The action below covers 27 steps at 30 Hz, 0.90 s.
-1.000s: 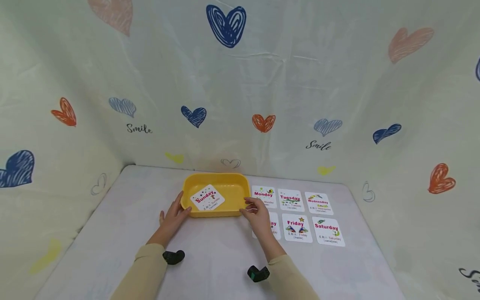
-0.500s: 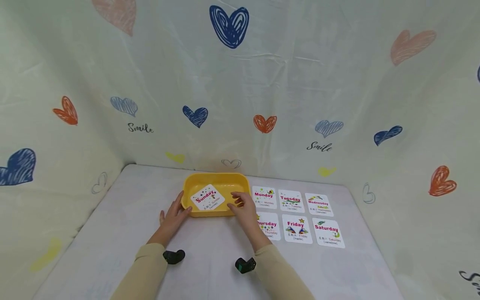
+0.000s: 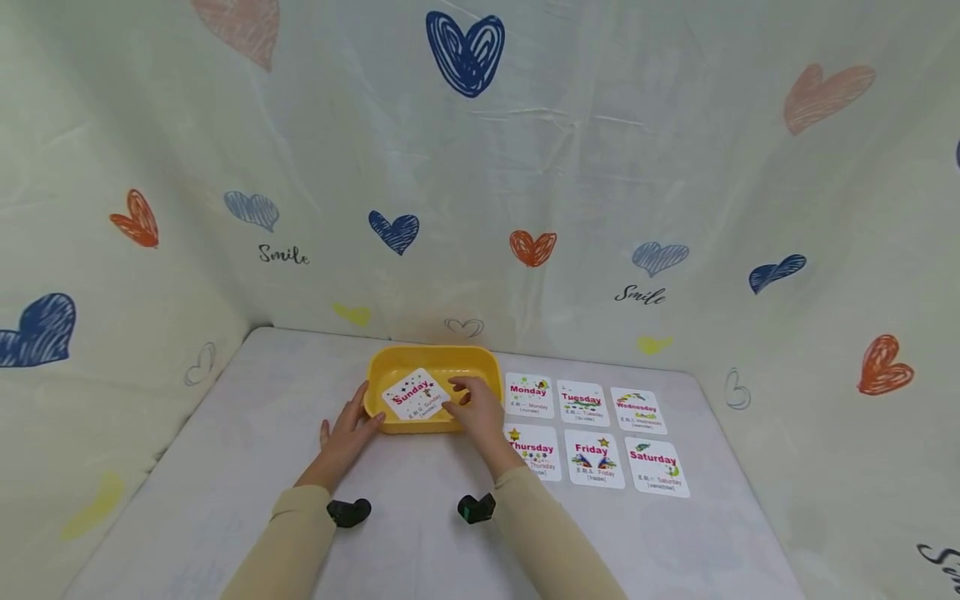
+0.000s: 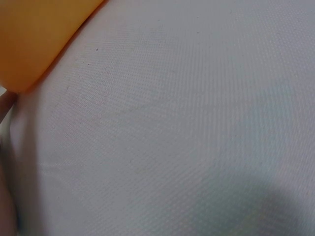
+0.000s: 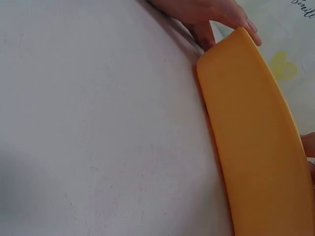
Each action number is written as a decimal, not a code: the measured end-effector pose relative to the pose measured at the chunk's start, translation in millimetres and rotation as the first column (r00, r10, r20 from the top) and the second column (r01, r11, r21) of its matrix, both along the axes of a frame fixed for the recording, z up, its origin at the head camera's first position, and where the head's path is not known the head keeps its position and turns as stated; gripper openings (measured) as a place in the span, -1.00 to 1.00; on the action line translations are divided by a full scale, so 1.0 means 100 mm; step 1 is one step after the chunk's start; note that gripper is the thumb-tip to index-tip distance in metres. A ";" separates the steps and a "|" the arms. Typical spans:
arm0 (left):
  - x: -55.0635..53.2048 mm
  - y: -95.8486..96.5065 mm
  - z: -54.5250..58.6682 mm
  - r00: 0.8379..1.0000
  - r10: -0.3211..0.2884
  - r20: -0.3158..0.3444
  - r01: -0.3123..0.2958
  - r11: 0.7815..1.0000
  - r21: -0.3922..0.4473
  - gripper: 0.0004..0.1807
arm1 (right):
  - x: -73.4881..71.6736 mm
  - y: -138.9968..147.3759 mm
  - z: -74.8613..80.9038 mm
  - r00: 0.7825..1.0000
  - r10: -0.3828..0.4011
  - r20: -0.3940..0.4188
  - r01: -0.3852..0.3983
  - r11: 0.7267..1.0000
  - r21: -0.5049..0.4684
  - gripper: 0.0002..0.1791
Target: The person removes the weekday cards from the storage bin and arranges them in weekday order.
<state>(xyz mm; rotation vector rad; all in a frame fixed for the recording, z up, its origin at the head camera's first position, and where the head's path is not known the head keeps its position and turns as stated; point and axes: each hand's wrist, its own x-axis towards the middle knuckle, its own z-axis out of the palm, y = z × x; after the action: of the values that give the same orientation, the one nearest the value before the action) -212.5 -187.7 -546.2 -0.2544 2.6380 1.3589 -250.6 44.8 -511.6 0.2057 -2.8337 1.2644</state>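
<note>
A yellow plastic tray [image 3: 480, 358] stands on the table, with a white "Sunday" card [image 3: 415, 395] lying slanted in its left part. The left hand [image 3: 347, 437] holds the tray's near left corner, fingers along the left side and thumb at the front; in the right wrist view, the fingers of that hand [image 5: 209, 14] reach over the rim. Over the tray's right half is the right hand [image 3: 480, 417], thumb and forefinger parted, fingertips right at the card's right edge. The left wrist view shows mostly tablecloth and the tray's outer wall [image 4: 39, 34].
Right of the tray, several day cards lie in two rows: Monday [image 3: 529, 396], Tuesday [image 3: 582, 404], Wednesday [image 3: 637, 410] behind, Thursday [image 3: 536, 454], Friday [image 3: 594, 458], Saturday [image 3: 657, 467] in front. A heart-print curtain [image 3: 465, 167] surrounds the table.
The right hand has moved left from the tray's right end to the Sunday card's edge, uncovering the Monday and Thursday cards. The left hand has stayed at the tray's corner.
</note>
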 end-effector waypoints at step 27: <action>-0.02 -0.02 -0.04 1.000 0.004 -0.002 -0.004 1.000 -0.003 -0.14 | -0.38 -0.14 -0.04 0.961 0.115 0.252 -0.153 0.979 0.134 -0.44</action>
<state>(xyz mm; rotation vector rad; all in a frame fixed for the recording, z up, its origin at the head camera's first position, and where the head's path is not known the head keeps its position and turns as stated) -214.0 -189.7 -550.3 -0.2593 2.6432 1.3569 -288.3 31.0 -515.1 0.2697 -3.1810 1.1681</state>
